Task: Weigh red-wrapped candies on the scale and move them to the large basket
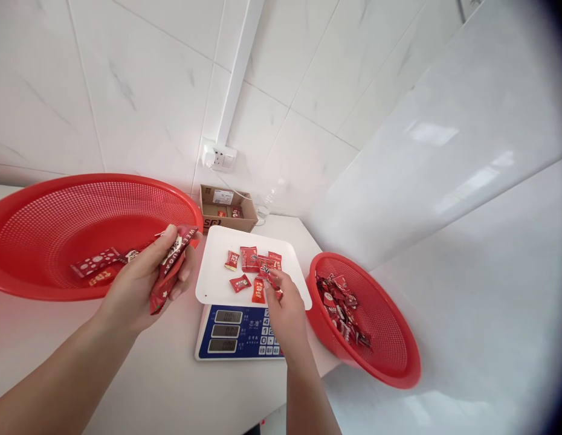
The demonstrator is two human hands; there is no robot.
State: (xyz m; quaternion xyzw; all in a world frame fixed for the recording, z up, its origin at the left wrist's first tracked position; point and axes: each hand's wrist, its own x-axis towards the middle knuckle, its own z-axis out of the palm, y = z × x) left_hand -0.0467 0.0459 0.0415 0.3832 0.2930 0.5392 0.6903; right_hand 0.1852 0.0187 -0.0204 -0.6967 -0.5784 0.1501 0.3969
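My left hand (140, 275) is closed around several red candy packets (165, 275), one with "SWEET SUGAR" lettering, beside the left basket's rim. Over the white weighing tray (213, 281), my right hand (285, 308) has its thumb and fingers bent round a small red wrapped candy (278, 293), partly hidden by the fingers. Around it on the tray lie more red wrapped candies, among them a square packet (249, 258), a small yellow-ended one (231, 260) and another small one (240, 283). The tray tops a blue-panelled digital scale (251, 326); its display digits are faint.
At the left stands a big red mesh basket (95, 178) with a few packets inside. Another red basket (390, 314), tilted at the right, holds many packets. Behind the tray sits a cardboard box (229, 223), near a clear plastic bottle (269, 199) and a wall socket (219, 157).
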